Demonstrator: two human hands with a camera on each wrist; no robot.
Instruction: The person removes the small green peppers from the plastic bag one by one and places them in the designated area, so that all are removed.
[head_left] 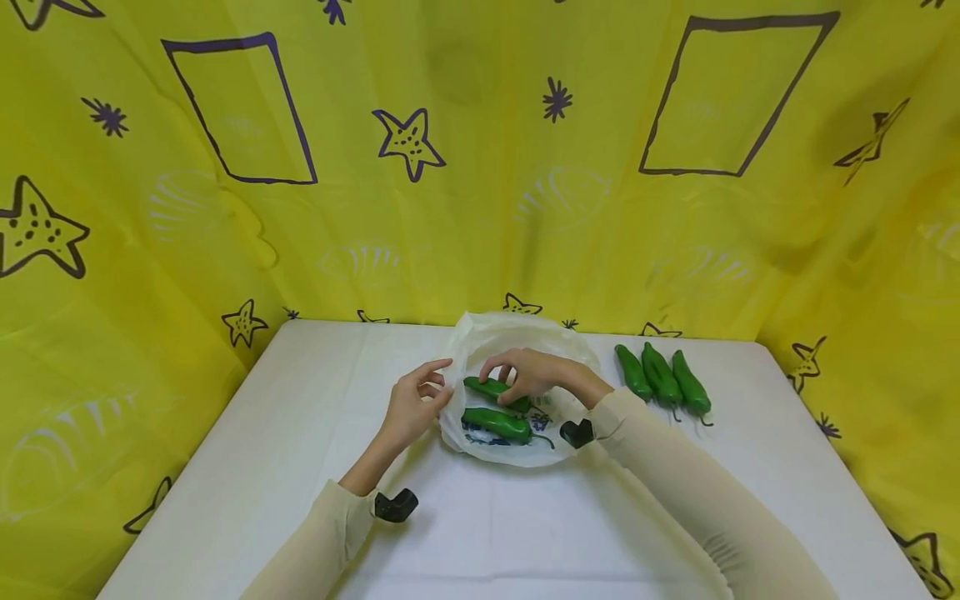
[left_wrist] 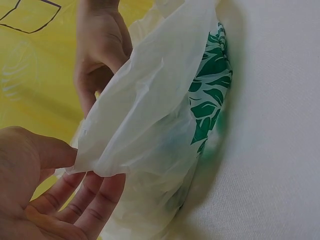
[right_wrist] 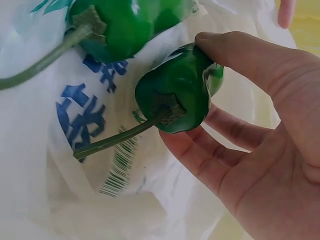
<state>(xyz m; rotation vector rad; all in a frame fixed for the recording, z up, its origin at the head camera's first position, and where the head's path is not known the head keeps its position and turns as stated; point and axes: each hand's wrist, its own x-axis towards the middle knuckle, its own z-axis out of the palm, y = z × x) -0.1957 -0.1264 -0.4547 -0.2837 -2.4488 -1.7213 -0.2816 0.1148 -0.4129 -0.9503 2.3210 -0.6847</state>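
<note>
A white plastic bag lies on the table with its mouth spread, showing green and blue print inside and out. Within it are two green chili peppers. My right hand reaches into the bag and holds the farther pepper between thumb and fingers, its stem pointing away from the palm. The nearer pepper lies beside it on the bag's inner side. At the bag's left rim, my left hand pinches the thin plastic edge between thumb and fingers.
Three more green peppers lie side by side on the white table, to the right of the bag. A yellow curtain with starfish drawings stands behind the table and along both sides.
</note>
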